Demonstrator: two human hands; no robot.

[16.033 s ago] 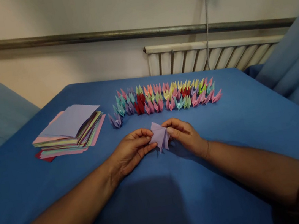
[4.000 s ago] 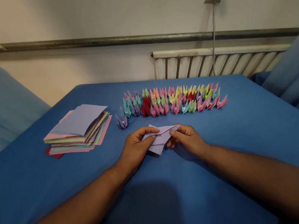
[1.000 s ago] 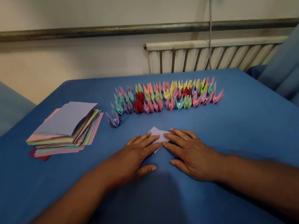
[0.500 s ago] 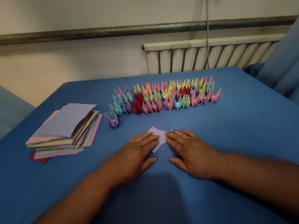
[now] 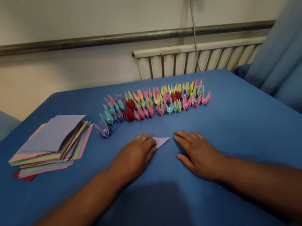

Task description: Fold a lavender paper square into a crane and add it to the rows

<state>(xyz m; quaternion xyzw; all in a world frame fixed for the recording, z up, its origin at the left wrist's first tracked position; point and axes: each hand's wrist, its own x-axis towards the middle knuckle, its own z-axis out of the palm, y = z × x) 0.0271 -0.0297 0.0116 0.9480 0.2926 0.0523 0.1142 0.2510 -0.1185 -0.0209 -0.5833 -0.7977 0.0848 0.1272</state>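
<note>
Paper: one small folded lilac piece (image 5: 162,141) lies flat on the blue-covered tabletop (image 5: 246,123), near the centre of the view, its visible point aimed at 3 o'clock. Clock directions are taken from this piece, 12 being away from the wearer. Left hand (image 5: 135,156) at 8 to 9 o'clock, palm down, fingers bent over the paper and hiding much of it; thumb not visible, so whether it pinches or only presses cannot be told. Right hand (image 5: 201,156) at 4 o'clock, loosely spread, palm down, holding nothing visible, fingertips just beside the paper's point but apart from it. The hands are well apart from each other. Rows of coloured folded figures (image 5: 160,109) stand at 12 o'clock; one purple figure (image 5: 104,130) sits at 10 o'clock, near a stack of loose sheets (image 5: 55,134) at 9 to 10. Handling, judged: very light, thin, creasable, fairly stiff where layered, apt to slide on the cover if unpressed. Best grip: thumb and forefinger on the layered folded edges; the narrow tip probably bends easily.
</note>
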